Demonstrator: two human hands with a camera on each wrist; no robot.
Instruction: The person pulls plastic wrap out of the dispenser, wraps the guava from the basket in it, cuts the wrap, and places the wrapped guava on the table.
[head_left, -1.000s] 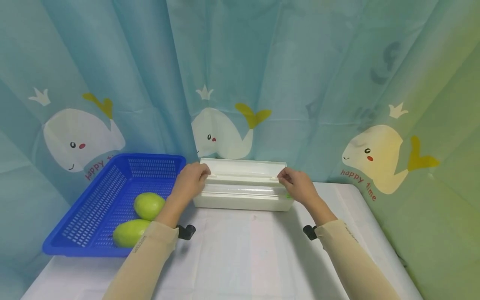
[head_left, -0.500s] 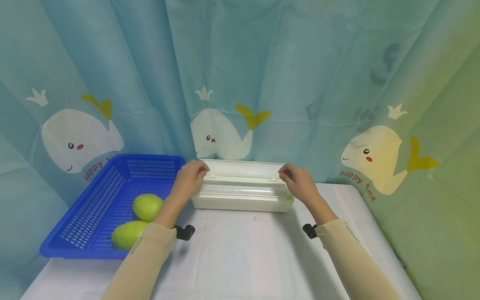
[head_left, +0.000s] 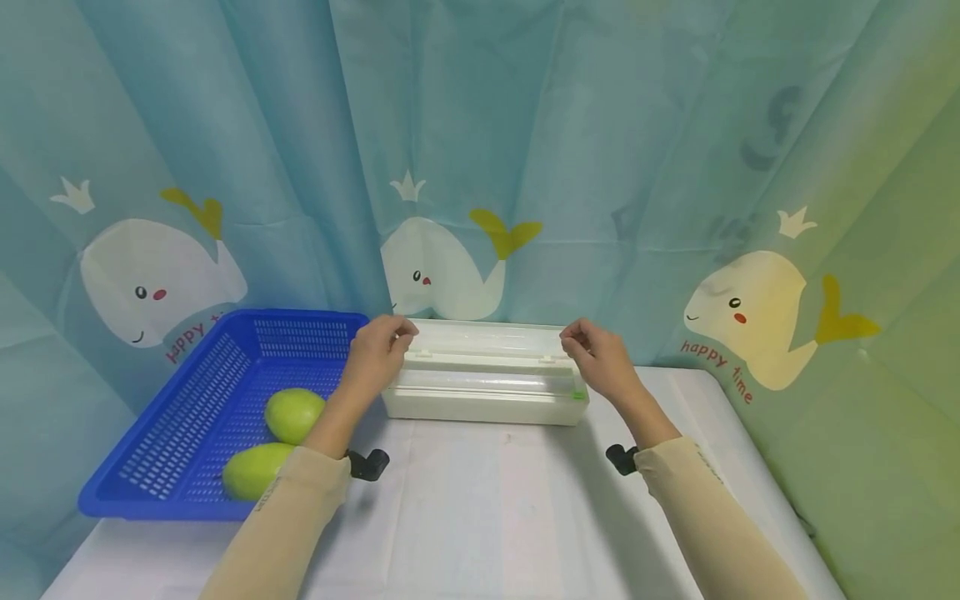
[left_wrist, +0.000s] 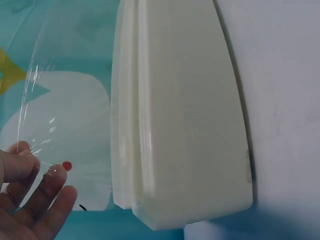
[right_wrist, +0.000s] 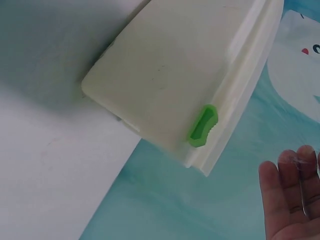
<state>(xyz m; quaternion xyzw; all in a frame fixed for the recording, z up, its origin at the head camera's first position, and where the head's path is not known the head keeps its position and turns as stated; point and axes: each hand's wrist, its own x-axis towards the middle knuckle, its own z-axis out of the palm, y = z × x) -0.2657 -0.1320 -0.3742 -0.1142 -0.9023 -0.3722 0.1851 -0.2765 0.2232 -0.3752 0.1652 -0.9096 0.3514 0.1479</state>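
A white cling film dispenser (head_left: 483, 409) stands at the back of the table with its lid (head_left: 487, 332) up. Inside lies the clear roll (head_left: 480, 382). A green slide cutter (right_wrist: 204, 126) sits at its right end. My left hand (head_left: 377, 352) pinches one corner of a thin sheet of cling film (left_wrist: 42, 107) between thumb and index finger, above the dispenser's left end. Over the right end, my right hand (head_left: 602, 357) pinches the sheet's other corner. Between the hands the film is stretched and nearly invisible against the curtain.
On the left stands a blue plastic basket (head_left: 112, 505) with two green, mango-like fruits (head_left: 295, 415). A blue-green curtain (head_left: 615, 150) with printed whales hangs right behind the dispenser. White cloth covers the table (head_left: 480, 517).
Both hands have risen slightly with the cling film, away from the roll, and the right has shifted a little to the right. The dispenser and basket stay in place.
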